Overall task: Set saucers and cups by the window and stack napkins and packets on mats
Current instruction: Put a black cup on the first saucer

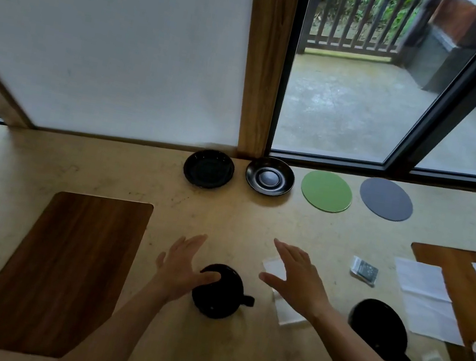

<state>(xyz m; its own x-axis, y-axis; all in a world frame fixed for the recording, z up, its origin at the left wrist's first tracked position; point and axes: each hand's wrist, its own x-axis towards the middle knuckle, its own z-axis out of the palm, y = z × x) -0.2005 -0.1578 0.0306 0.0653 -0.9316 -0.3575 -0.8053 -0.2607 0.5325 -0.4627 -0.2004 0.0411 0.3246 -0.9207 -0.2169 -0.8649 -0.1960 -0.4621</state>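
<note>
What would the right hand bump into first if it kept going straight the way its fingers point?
Probably the shiny black saucer by the window; the right hand points up-left over bare table, though depth is unclear.

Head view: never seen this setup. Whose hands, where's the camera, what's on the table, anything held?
There is no machine here. One wide-angle camera sits on a person's head and looks forward and down, so both bare arms come in from the bottom edge.

The left hand is open, its thumb touching a black cup with a side handle. The right hand is open above a white folded napkin and holds nothing.

On the beige tabletop, along the window: two black round saucers, a green round mat and a grey round mat. Nearer lie a second black cup, a small dark packet, white paper napkins and two brown wooden placemats.
</note>
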